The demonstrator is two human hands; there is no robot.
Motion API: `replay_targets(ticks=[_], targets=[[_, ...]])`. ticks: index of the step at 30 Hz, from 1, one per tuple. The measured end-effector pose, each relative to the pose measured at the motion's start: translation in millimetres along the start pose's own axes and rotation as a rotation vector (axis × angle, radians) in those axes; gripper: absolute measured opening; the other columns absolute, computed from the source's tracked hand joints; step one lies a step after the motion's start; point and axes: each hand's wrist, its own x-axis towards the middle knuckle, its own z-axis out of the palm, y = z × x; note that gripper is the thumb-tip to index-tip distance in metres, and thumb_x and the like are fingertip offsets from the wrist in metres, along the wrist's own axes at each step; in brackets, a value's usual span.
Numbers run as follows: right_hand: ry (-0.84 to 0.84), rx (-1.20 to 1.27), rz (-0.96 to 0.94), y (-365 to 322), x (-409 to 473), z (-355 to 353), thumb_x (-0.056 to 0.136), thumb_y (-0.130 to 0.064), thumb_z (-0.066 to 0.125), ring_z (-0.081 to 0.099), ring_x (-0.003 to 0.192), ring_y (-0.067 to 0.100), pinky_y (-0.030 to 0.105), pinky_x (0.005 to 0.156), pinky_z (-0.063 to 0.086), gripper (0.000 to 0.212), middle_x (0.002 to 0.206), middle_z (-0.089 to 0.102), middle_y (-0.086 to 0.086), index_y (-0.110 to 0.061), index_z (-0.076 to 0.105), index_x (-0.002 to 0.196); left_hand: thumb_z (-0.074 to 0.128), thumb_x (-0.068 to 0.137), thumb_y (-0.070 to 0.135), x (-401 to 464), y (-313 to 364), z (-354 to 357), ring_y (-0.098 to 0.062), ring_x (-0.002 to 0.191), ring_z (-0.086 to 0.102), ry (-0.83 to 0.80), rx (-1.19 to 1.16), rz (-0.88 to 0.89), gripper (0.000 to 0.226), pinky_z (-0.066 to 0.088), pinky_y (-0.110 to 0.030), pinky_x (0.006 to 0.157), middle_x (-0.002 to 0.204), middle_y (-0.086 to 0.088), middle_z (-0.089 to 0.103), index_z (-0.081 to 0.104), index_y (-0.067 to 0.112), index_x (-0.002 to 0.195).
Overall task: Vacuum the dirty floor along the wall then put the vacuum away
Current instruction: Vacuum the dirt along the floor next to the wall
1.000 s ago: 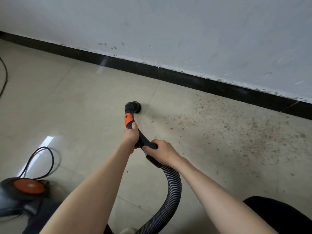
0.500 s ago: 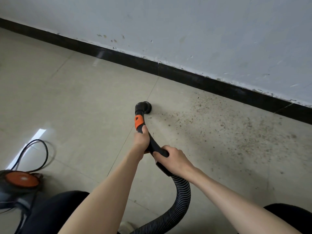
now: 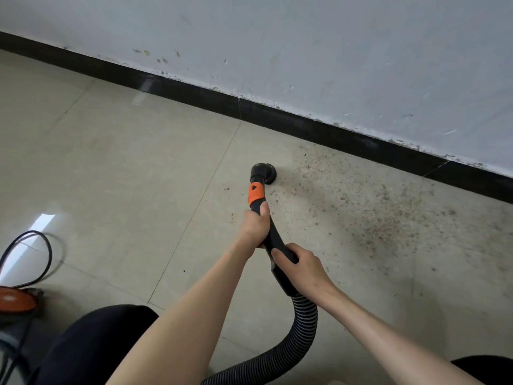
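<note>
Beige tile floor meets a black skirting under a scuffed wall. We judge the vacuuming step is in hand, with putting away not yet begun. Our left hand grips the wand below its orange collar; our right hand clamps it nearer, above the hose. Brush sits on the floor at the left edge of the dirt, which spreads right along the skirting. Next move, we judge: sweep right. Vacuum body sits near left.
</note>
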Motion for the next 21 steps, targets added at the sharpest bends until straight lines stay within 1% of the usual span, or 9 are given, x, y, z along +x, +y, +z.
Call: replay_targets(ticks=[3,5,7,10,14,16,18,19,21], targets=[[0.039,0.029,-0.003,4,-2,-3,0.092,-0.041,0.056,0.058,0.051,0.001,0.013,0.048,0.044,0.025,0.068,0.066,-0.006,-0.019,0.063,0.082,0.031,0.101,0.043,-2,4,8,-0.018,0.073,0.053,-0.012,0.020,0.013,0.050,0.044,-0.029,0.050,0.083,-0.004,0.047,0.038,0.000,0.125],[0.050,0.018,-0.004,6,-2,-4,0.092,-0.042,0.055,0.059,0.054,0.002,0.012,0.049,0.043,0.025,0.070,0.067,-0.006,-0.021,0.063,0.082,0.031,0.101,0.043,-4,6,10,-0.017,0.072,0.052,-0.013,0.022,0.016,0.050,0.044,-0.029,0.050,0.085,-0.005,0.049,0.039,0.000,0.125],[0.041,0.004,-0.014,5,0,-4,0.092,-0.043,0.055,0.059,0.059,0.006,0.013,0.049,0.041,0.026,0.070,0.065,-0.006,-0.020,0.061,0.081,0.030,0.101,0.044,-4,6,9,-0.021,0.080,0.053,0.000,0.013,0.018,0.052,0.044,-0.030,0.053,0.092,-0.008,0.050,0.039,0.000,0.127],[-0.019,-0.007,-0.037,-3,6,-2,0.092,-0.041,0.056,0.058,0.060,0.007,0.012,0.050,0.041,0.027,0.069,0.063,-0.007,-0.017,0.061,0.083,0.029,0.101,0.044,-5,3,-1,-0.020,0.080,0.051,0.053,-0.012,0.003,0.053,0.041,-0.029,0.053,0.088,-0.005,0.048,0.039,0.000,0.128],[-0.119,-0.037,-0.051,-15,17,9,0.090,-0.044,0.056,0.065,0.071,0.016,0.027,0.065,0.051,0.030,0.078,0.068,-0.001,-0.015,0.063,0.087,0.029,0.101,0.045,0,-4,-22,-0.024,0.090,0.049,0.145,-0.046,-0.024,0.053,0.042,-0.030,0.057,0.103,-0.009,0.048,0.038,0.001,0.130],[-0.156,-0.050,-0.070,-22,22,17,0.089,-0.045,0.056,0.065,0.070,0.016,0.030,0.066,0.053,0.031,0.078,0.069,-0.001,-0.015,0.062,0.086,0.030,0.101,0.045,3,-8,-33,-0.022,0.086,0.049,0.175,-0.070,-0.038,0.053,0.042,-0.032,0.061,0.095,-0.008,0.049,0.039,0.001,0.129],[-0.195,-0.058,-0.092,-26,26,24,0.089,-0.047,0.056,0.066,0.070,0.018,0.033,0.068,0.055,0.033,0.077,0.069,-0.001,-0.014,0.062,0.085,0.030,0.100,0.045,6,-12,-44,-0.021,0.081,0.050,0.204,-0.094,-0.062,0.052,0.043,-0.032,0.059,0.085,-0.005,0.047,0.041,0.001,0.127],[-0.213,-0.060,-0.100,-29,28,27,0.088,-0.048,0.056,0.067,0.072,0.020,0.036,0.070,0.056,0.036,0.080,0.070,0.000,-0.013,0.063,0.087,0.029,0.100,0.044,7,-14,-49,-0.022,0.082,0.051,0.218,-0.100,-0.070,0.052,0.043,-0.031,0.058,0.084,-0.005,0.047,0.041,0.001,0.126],[-0.242,-0.066,-0.110,-34,32,32,0.088,-0.050,0.057,0.069,0.079,0.023,0.040,0.075,0.056,0.039,0.086,0.072,0.004,-0.012,0.065,0.091,0.029,0.101,0.044,9,-17,-59,-0.025,0.087,0.052,0.246,-0.092,-0.076,0.053,0.043,-0.031,0.056,0.090,-0.008,0.050,0.042,0.000,0.126]])
